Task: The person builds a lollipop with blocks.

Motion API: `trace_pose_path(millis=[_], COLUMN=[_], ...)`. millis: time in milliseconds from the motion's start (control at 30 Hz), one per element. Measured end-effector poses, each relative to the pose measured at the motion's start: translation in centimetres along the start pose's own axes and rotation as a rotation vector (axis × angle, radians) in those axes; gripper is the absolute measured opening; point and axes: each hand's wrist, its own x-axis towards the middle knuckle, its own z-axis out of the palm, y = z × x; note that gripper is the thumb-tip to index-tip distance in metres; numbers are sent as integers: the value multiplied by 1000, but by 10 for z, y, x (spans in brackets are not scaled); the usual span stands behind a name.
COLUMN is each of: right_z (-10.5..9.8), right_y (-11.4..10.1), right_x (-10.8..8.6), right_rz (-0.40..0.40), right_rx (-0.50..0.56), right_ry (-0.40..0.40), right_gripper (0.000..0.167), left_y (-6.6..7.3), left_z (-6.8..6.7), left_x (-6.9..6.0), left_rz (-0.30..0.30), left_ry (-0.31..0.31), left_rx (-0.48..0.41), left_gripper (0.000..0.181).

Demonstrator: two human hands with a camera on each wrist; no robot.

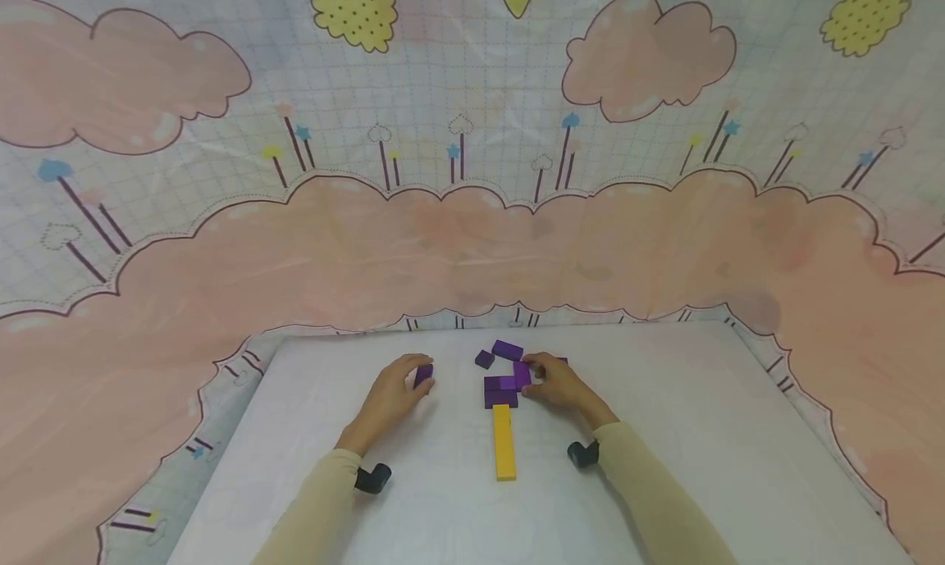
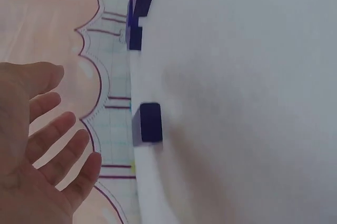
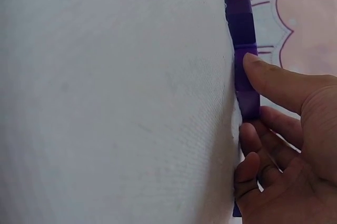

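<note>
My left hand [image 1: 390,391] curves loosely beside a purple block [image 1: 423,375] on the left of the table. In the left wrist view a gap shows between the fingers [image 2: 63,129] and this standing block [image 2: 151,123]. Near the middle, my right hand [image 1: 564,382] pinches an upright purple block [image 1: 522,375] between thumb and fingers. That block lies against the right side of two stacked-looking purple pieces [image 1: 500,398]. A long yellow block [image 1: 504,442] extends from them toward me. In the right wrist view the thumb rests on the purple block [image 3: 241,77].
Beyond the group lie a small purple block [image 1: 484,359] and a longer, slanted purple block [image 1: 508,350]. Another purple piece [image 1: 563,360] shows partly behind my right hand. The white table [image 1: 664,499] meets a patterned cloth [image 1: 517,253] at its far edge.
</note>
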Motion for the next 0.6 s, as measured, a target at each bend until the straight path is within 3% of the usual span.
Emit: trace_pose_path(millis=[267,600], right_z=[0,0], right_y=[0,-1], right_x=[1,0], right_rz=[5,10], right_rx=[12,5], right_ry=[0,0], right_gripper=[57,57], left_y=[-29,-48], left_z=[-6,-5], left_x=[2,5], left_rz=[-166,-164], left_ry=[-55,-186], left_rx=[-136,-177], left_gripper=[45,61])
